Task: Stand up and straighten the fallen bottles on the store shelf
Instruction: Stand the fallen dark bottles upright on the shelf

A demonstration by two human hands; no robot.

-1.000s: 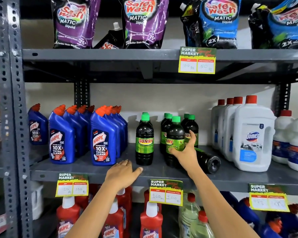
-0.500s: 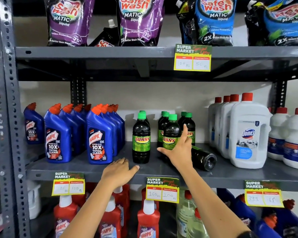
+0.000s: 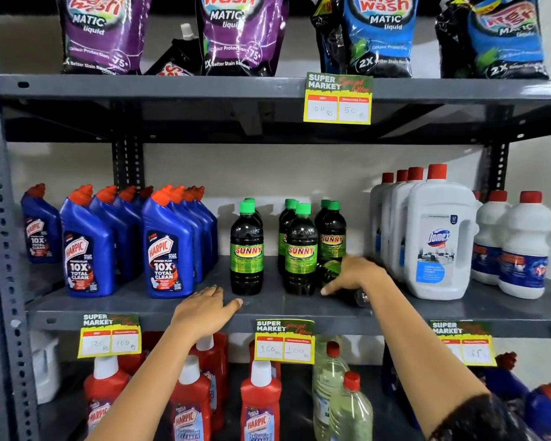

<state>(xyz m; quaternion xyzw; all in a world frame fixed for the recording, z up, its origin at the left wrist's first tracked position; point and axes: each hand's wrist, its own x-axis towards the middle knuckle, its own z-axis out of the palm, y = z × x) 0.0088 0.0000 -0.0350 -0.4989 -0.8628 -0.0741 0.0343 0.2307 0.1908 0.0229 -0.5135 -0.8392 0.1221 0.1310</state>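
Several dark Sunny bottles with green caps stand on the middle shelf (image 3: 506, 300): one apart on the left (image 3: 246, 249), a cluster to its right (image 3: 301, 249). One more Sunny bottle lies on its side (image 3: 328, 270) just right of the cluster, mostly hidden under my right hand (image 3: 353, 276), whose fingers curl over it. My left hand (image 3: 204, 310) rests flat on the shelf's front edge, fingers apart, holding nothing.
Blue Harpic bottles (image 3: 167, 249) stand left of the Sunny bottles, white Domex jugs (image 3: 439, 243) close on the right. Detergent pouches (image 3: 242, 33) fill the top shelf. Red Harpic bottles (image 3: 260, 405) and clear bottles sit on the shelf below. Price tags (image 3: 285, 340) hang from the edges.
My right hand has moved from the front standing Sunny bottle down and right onto the fallen bottle, covering it. My left hand stays on the shelf edge.
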